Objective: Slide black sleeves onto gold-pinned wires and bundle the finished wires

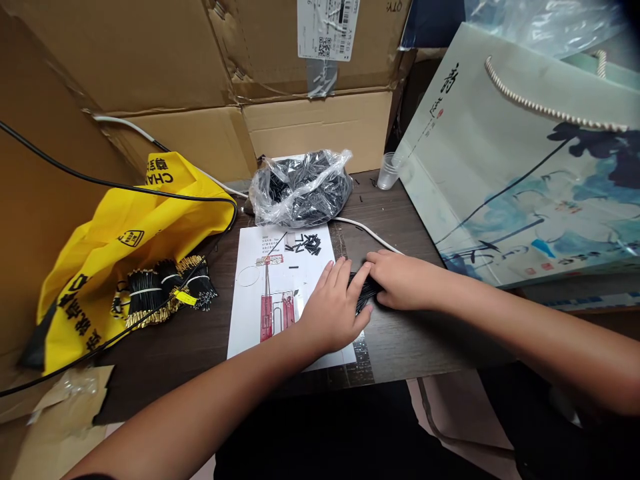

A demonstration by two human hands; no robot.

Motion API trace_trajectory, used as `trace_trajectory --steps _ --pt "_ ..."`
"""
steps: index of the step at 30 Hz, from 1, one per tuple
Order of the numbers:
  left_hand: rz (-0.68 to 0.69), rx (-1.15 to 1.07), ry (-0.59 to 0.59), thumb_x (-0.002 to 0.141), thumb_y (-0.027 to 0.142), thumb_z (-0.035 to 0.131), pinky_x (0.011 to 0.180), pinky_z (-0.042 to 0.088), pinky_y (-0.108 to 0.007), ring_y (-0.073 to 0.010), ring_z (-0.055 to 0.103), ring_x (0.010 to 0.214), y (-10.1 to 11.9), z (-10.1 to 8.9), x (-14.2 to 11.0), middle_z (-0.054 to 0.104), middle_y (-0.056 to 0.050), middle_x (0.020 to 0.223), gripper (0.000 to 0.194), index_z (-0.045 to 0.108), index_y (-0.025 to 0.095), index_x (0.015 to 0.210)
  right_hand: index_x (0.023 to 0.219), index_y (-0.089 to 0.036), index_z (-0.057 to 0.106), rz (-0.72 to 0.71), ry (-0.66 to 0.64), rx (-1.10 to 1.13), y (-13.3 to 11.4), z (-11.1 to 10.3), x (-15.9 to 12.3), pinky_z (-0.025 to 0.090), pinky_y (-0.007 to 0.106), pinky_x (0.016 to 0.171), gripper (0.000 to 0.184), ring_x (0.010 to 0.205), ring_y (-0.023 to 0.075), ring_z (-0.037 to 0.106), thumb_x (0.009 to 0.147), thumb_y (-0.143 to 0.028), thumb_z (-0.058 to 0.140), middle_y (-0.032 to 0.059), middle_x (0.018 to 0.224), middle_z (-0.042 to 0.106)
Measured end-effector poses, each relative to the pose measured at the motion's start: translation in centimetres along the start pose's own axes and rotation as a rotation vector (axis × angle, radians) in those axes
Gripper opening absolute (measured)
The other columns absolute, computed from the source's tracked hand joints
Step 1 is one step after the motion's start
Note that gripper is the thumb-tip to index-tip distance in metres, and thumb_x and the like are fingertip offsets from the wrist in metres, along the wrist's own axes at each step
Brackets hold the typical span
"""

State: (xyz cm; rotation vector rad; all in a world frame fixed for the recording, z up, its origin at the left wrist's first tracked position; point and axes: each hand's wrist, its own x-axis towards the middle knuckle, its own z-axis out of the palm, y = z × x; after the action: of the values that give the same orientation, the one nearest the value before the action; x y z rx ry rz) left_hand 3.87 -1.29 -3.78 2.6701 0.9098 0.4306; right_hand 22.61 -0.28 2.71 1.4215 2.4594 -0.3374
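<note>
My left hand (pixel 334 308) lies on a printed paper sheet (pixel 260 313), fingers together and curled against a bundle of thin black wires (pixel 364 295). My right hand (pixel 400 280) grips the same bundle from the right side, fingers closed over it. Both hands meet at the bundle on the dark wooden table (pixel 400 340). A small heap of short black tube pieces (pixel 307 243) lies on the upper part of the sheet, just beyond my left fingers.
A clear plastic bag of black pieces (pixel 300 188) sits behind the sheet. Bundles of black wires with gold tips (pixel 167 288) lie on a yellow bag (pixel 125 247) at left. Cardboard boxes (pixel 200 67) stand behind, a paper gift bag (pixel 520 173) at right, a small plastic cup (pixel 387 171) beside it.
</note>
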Motion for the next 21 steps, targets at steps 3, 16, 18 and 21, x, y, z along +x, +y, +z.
trace_trajectory --steps 3,16,18,21 --pt "0.005 -0.024 0.013 0.095 0.041 0.045 0.117 0.025 -0.060 -0.0383 0.027 0.146 -0.1 0.1 -0.1 0.035 -0.023 0.151 0.069 0.022 0.014 0.153 0.106 -0.010 0.066 -0.026 -0.032 0.107 0.2 -0.3 -0.2 0.048 0.033 0.083 0.034 0.093 0.0260 0.063 0.075 -0.023 0.063 0.0136 0.098 0.067" --pt "0.016 -0.107 0.040 0.093 0.040 0.050 0.119 0.026 -0.059 -0.0360 0.028 0.145 -0.4 0.1 -0.1 0.036 -0.022 0.151 0.072 0.020 0.013 0.152 0.113 -0.009 0.068 0.029 -0.167 0.069 -0.9 -0.5 0.6 0.047 0.031 0.070 0.044 0.083 0.0249 0.069 0.074 -0.030 0.066 0.0152 0.095 0.073" --pt "0.020 -0.136 0.056 0.091 0.039 0.052 0.119 0.026 -0.059 -0.0355 0.028 0.145 -0.6 0.1 -0.1 0.036 -0.021 0.150 0.074 0.018 0.014 0.152 0.114 -0.008 0.067 0.046 -0.152 0.047 -1.5 -0.4 0.5 0.047 0.032 0.070 0.045 0.085 0.0265 0.069 0.075 -0.030 0.065 0.0166 0.099 0.073" --pt "0.047 -0.204 0.104 0.087 0.036 0.057 0.120 0.024 -0.059 -0.0339 0.031 0.144 -0.7 -0.2 -0.3 0.037 -0.019 0.150 0.082 0.012 0.016 0.152 0.108 -0.007 0.069 0.064 -0.142 0.005 -2.4 -0.3 0.2 0.048 0.035 0.073 0.037 0.091 0.0297 0.068 0.076 -0.026 0.065 0.0175 0.100 0.072"
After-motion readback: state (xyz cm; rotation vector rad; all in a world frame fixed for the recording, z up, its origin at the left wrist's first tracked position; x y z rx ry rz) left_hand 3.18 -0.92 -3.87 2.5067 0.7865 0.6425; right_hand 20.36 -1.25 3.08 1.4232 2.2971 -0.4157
